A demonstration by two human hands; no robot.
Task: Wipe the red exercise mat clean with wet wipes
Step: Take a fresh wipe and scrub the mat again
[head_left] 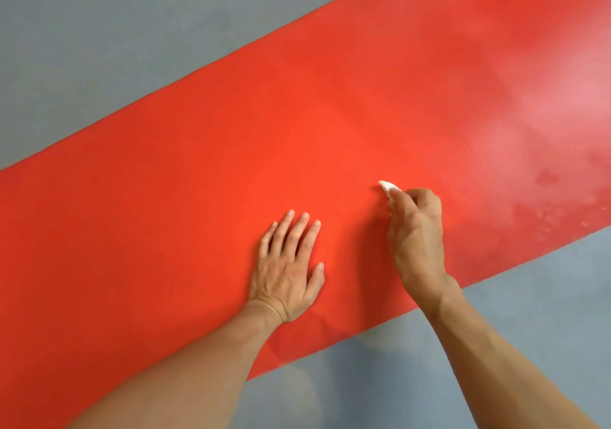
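On the grey floor (99, 48) the long red foam exercise mat (231, 147) runs slantwise, its dull right end nearer the right hand (417, 237), which pinches a small white wet wipe (387, 186), while the left hand (288, 265) presses flat, fingers spread, near the mat's near edge.

Left hand (288, 267) flat on red mat (205, 171), right hand (417, 233) pinching white wipe (387, 186) (mostly hidden), grey floor (99, 48)

Grey floor (99, 48) carries the red exercise mat (231, 151), spread flat and running diagonally across it
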